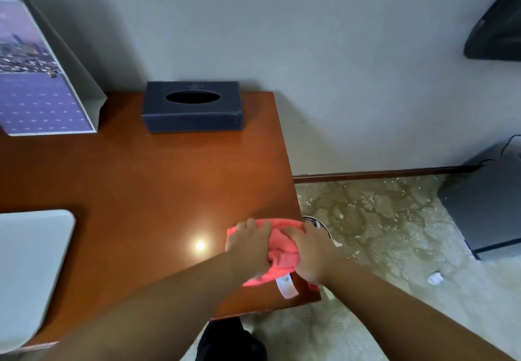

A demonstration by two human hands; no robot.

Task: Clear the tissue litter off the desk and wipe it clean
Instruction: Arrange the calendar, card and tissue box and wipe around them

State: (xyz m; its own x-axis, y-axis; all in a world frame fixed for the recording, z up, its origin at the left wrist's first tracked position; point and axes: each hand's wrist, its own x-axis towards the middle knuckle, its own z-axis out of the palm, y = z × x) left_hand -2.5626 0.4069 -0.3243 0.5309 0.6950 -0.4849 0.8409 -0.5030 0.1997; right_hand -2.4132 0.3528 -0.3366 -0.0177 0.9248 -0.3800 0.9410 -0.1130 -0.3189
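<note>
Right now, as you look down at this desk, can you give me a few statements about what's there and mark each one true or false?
1. The left hand and the right hand both grip a pink cloth at the right front corner of the orange-brown wooden desk. True.
2. The dark blue rectangular tissue box lies on the floor. False: it stands on the desk, at the back by the wall.
3. A tissue sticks out of the box's oval slot. False: the slot shows only dark.
4. A crumpled white tissue lies on the patterned carpet to the right of the desk. True.
</note>
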